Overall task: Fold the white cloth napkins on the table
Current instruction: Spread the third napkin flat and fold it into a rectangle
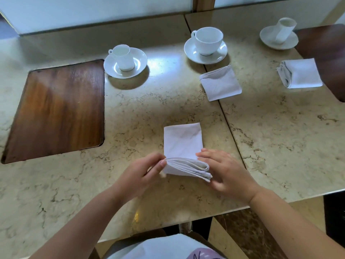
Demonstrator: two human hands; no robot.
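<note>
Napkin [183, 146] in both hands (near edge lifted)

Three white napkins [183, 141], three cups [122, 57], three saucers [141, 60], two wooden insets [56, 109].

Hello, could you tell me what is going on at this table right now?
A person is folding a white cloth napkin on a marble table. The left hand pinches its near left edge and the right hand holds the right side, turning the near end over. Two folded napkins lie farther right, beyond them cups on saucers.
</note>
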